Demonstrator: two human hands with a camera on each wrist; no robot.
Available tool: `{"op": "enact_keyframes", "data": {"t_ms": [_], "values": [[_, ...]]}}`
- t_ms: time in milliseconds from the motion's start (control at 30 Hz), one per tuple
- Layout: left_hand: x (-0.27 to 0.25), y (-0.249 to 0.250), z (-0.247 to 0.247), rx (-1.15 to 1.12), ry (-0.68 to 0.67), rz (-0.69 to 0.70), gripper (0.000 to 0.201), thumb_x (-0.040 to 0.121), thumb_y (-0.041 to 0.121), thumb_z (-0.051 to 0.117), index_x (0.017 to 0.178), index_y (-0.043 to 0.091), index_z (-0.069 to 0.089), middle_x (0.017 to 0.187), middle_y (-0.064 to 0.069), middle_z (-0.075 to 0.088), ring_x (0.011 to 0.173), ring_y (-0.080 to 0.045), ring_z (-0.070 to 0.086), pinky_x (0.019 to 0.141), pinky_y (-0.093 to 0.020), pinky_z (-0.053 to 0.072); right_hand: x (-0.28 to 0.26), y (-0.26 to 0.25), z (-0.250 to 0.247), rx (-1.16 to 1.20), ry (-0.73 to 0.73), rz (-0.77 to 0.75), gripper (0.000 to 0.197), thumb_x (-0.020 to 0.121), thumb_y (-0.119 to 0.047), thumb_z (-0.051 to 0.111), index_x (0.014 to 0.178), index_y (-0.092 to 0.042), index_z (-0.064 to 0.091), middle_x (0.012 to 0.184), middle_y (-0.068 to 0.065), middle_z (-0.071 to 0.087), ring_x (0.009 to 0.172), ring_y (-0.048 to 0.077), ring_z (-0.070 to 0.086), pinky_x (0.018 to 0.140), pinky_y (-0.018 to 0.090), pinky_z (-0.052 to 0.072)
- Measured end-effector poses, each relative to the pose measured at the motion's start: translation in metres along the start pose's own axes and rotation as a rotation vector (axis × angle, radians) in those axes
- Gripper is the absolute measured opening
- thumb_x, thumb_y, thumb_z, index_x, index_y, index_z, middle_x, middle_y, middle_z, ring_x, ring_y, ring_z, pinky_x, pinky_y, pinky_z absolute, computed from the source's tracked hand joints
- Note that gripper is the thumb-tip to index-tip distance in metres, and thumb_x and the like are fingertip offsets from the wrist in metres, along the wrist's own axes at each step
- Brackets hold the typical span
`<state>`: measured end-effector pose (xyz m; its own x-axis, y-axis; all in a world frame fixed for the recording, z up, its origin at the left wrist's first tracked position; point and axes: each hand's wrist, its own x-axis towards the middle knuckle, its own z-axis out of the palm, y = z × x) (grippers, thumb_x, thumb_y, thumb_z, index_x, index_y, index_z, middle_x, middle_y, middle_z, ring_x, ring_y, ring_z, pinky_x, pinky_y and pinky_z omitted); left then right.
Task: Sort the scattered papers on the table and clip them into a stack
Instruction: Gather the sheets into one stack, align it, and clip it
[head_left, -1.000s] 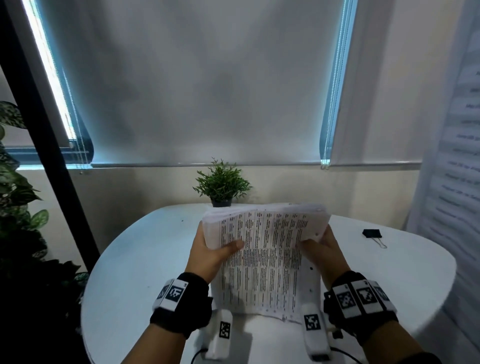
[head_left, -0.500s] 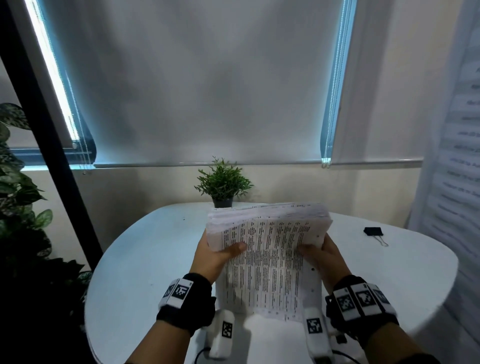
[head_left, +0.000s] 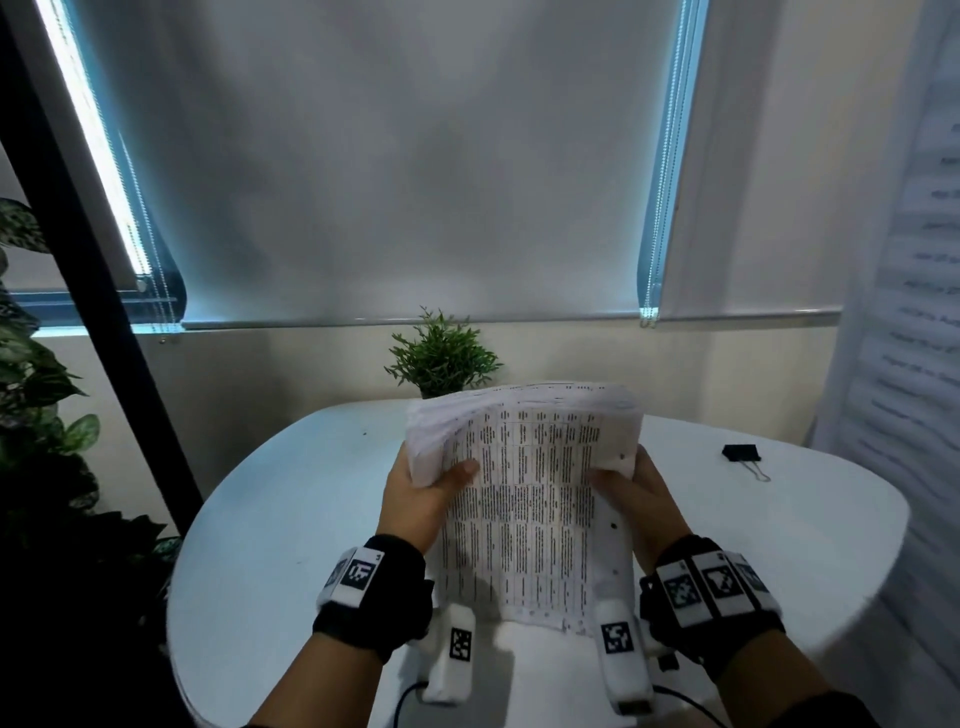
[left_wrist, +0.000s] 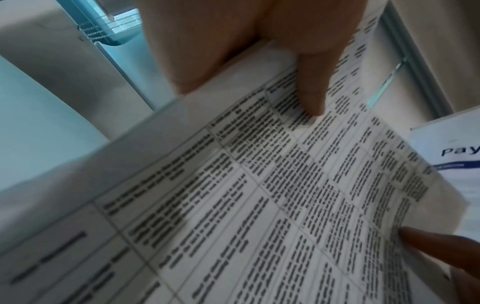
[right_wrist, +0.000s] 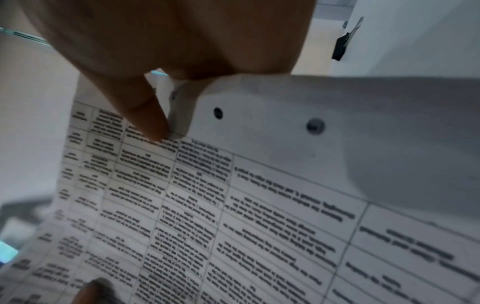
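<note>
Now, from the left: the left hand (head_left: 415, 493) holds the left edge of the thick stack of white printed papers (head_left: 524, 499), with its thumb (left_wrist: 309, 86) pressed on the top sheet and the other fingers hidden behind. The stack stands almost upright above the round white table (head_left: 291, 519), its lower edge near the surface; I cannot tell if it touches. The right hand (head_left: 639, 499) pinches the right edge, thumb (right_wrist: 145, 115) on the front, near the punched holes. Both grips are closed on the paper.

I judge the gathering is done and the squaring of the edges is in hand. The black metal binder clip (head_left: 742, 453) lies well apart, on the right side of the table. The next move probably calls for one hand keeping the stack aligned while the right hand fetches the clip.
</note>
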<state>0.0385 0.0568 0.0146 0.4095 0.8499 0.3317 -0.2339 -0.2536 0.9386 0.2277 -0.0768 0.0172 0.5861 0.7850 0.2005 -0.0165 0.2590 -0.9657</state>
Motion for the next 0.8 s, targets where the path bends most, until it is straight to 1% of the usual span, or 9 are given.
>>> {"op": "enact_keyframes", "data": {"t_ms": [67, 167, 300, 400, 467, 533, 633, 700, 800], "values": [[0.003, 0.004, -0.006, -0.050, -0.008, 0.017, 0.061, 0.067, 0.013, 0.083, 0.122, 0.012, 0.056, 0.113, -0.004, 0.069, 0.104, -0.021, 0.066, 0.082, -0.031, 0.055, 0.001, -0.005, -0.001, -0.008, -0.028, -0.024, 0.051, 0.068, -0.020, 0.063, 0.118, -0.014, 0.053, 0.111, 0.008, 0.067, 0.101, 0.023, 0.065, 0.087, 0.042, 0.051], [0.002, 0.002, -0.015, -0.073, -0.073, -0.021, 0.079, 0.057, 0.022, 0.087, 0.126, 0.010, 0.051, 0.111, -0.007, 0.070, 0.103, -0.022, 0.067, 0.078, -0.030, 0.057, 0.001, -0.001, -0.005, 0.004, -0.025, -0.009, 0.056, 0.064, -0.019, 0.065, 0.118, -0.016, 0.051, 0.107, 0.007, 0.067, 0.100, 0.026, 0.065, 0.082, 0.041, 0.053], [-0.004, 0.006, -0.007, -0.010, -0.029, -0.011, 0.046, 0.074, 0.004, 0.076, 0.117, 0.008, 0.061, 0.104, -0.004, 0.073, 0.100, -0.021, 0.068, 0.084, -0.030, 0.057, -0.004, 0.004, 0.002, 0.016, -0.043, -0.018, 0.052, 0.068, -0.014, 0.064, 0.119, -0.007, 0.056, 0.109, 0.011, 0.069, 0.100, 0.027, 0.066, 0.083, 0.041, 0.055], [0.001, 0.015, -0.009, -0.054, -0.055, -0.006, 0.052, 0.073, 0.005, 0.077, 0.122, 0.008, 0.057, 0.107, -0.006, 0.072, 0.098, -0.018, 0.069, 0.081, -0.027, 0.057, -0.003, -0.006, 0.002, 0.000, -0.052, -0.034, 0.052, 0.068, -0.018, 0.065, 0.119, -0.011, 0.057, 0.108, 0.008, 0.070, 0.099, 0.024, 0.067, 0.078, 0.036, 0.055], [0.002, 0.014, -0.012, -0.069, -0.096, 0.003, 0.070, 0.063, 0.014, 0.086, 0.125, 0.009, 0.054, 0.109, -0.007, 0.071, 0.099, -0.019, 0.069, 0.077, -0.027, 0.057, 0.000, -0.006, -0.003, -0.012, -0.047, -0.018, 0.062, 0.058, -0.026, 0.069, 0.118, -0.017, 0.056, 0.109, 0.008, 0.068, 0.101, 0.025, 0.065, 0.083, 0.044, 0.053], [-0.002, 0.010, -0.013, -0.075, -0.101, 0.001, 0.076, 0.055, 0.021, 0.087, 0.123, 0.007, 0.055, 0.109, -0.008, 0.072, 0.100, -0.021, 0.069, 0.077, -0.028, 0.057, -0.001, -0.001, -0.005, -0.033, -0.038, 0.020, 0.067, 0.054, -0.026, 0.068, 0.119, -0.017, 0.052, 0.112, 0.011, 0.066, 0.107, 0.031, 0.062, 0.090, 0.053, 0.050], [-0.008, 0.008, -0.006, -0.043, -0.055, 0.014, 0.061, 0.061, 0.013, 0.086, 0.117, 0.006, 0.062, 0.104, -0.004, 0.073, 0.100, -0.020, 0.069, 0.076, -0.023, 0.056, -0.003, 0.007, -0.003, -0.009, -0.021, 0.026, 0.062, 0.061, -0.014, 0.065, 0.122, -0.011, 0.052, 0.115, 0.014, 0.065, 0.109, 0.033, 0.061, 0.092, 0.053, 0.050], [-0.007, 0.014, -0.003, -0.063, -0.024, 0.019, 0.048, 0.070, 0.005, 0.077, 0.115, 0.007, 0.063, 0.101, -0.001, 0.073, 0.097, -0.019, 0.069, 0.070, -0.018, 0.054, -0.002, 0.005, 0.001, -0.013, -0.007, 0.007, 0.062, 0.062, -0.017, 0.066, 0.122, -0.012, 0.051, 0.117, 0.014, 0.064, 0.109, 0.032, 0.061, 0.093, 0.054, 0.049], [-0.003, 0.023, -0.005, -0.063, -0.033, 0.045, 0.048, 0.072, 0.002, 0.076, 0.117, 0.007, 0.060, 0.103, -0.002, 0.073, 0.095, -0.016, 0.070, 0.071, -0.018, 0.054, 0.001, -0.002, -0.001, -0.002, -0.011, -0.016, 0.060, 0.065, -0.015, 0.064, 0.124, -0.012, 0.049, 0.117, 0.013, 0.064, 0.109, 0.030, 0.061, 0.092, 0.052, 0.050]]}}
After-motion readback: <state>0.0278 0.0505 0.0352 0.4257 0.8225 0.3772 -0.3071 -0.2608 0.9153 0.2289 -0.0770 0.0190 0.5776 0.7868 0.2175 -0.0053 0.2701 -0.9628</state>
